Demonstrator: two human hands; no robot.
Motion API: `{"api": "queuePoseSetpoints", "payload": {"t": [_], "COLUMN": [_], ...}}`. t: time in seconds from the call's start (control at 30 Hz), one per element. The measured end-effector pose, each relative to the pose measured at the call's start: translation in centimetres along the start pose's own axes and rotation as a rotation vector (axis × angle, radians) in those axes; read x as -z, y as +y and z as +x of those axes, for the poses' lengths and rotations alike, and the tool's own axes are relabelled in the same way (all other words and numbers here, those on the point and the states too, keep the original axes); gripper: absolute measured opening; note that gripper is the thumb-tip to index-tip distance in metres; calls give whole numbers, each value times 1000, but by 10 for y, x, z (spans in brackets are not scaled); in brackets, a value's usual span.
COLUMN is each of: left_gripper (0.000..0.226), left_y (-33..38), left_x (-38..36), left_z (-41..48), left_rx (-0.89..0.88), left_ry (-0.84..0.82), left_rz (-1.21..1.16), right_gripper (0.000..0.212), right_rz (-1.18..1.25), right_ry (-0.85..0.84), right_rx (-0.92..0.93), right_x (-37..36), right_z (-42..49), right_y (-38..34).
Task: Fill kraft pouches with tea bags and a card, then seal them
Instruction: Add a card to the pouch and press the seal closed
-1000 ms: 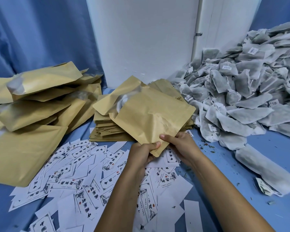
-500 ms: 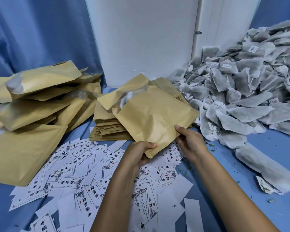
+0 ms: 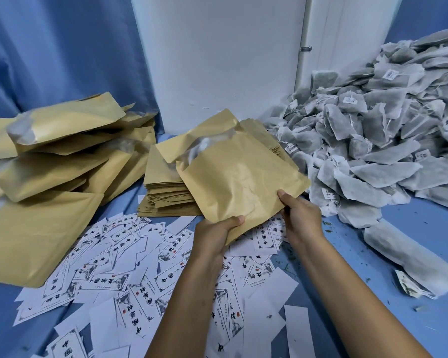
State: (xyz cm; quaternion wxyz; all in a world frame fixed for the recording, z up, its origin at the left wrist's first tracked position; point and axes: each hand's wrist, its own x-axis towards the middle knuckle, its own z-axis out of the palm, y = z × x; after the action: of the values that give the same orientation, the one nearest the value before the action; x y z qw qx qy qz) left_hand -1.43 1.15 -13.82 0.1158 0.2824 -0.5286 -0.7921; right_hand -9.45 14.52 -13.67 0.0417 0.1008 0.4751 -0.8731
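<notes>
Head view: my left hand and right hand both pinch the tan kraft paper pouch at centre, its mouth at 11 o'clock. I judge it could tip and spill its contents there.

Right hand slid up pouch edge — hands apart.

The held kraft pouch hides part of the empty-pouch stack; the card print is too small to read.
</notes>
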Motion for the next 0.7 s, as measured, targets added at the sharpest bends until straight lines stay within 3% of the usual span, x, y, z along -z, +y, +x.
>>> {"api": "queuePoseSetpoints", "payload": {"t": [0.1, 0.23, 0.37, 0.53, 0.7], "left_gripper": [33, 34, 34, 32, 29], "left_y": [0, 1, 1, 0, 0], "left_x": [0, 2, 1, -1, -1], "left_z": [1, 2, 0, -1, -2], "left_rx": [-6, -30, -31, -52, -71], "left_ry": [5, 24, 20, 24, 31], "left_rz": [10, 1, -5, 0, 26], "right_gripper": [4, 9, 11, 11, 20], "right_rz": [-32, -78, -200, -257, -260], "right_ry": [-20, -180, -117, -248, -236], "right_rx": [13, -77, -23, -88, -61], "right_x": [0, -1, 0, -3, -6], "right_z": [0, 0, -2, -9, -12], "right_y": [0, 5, 6, 10, 10]}}
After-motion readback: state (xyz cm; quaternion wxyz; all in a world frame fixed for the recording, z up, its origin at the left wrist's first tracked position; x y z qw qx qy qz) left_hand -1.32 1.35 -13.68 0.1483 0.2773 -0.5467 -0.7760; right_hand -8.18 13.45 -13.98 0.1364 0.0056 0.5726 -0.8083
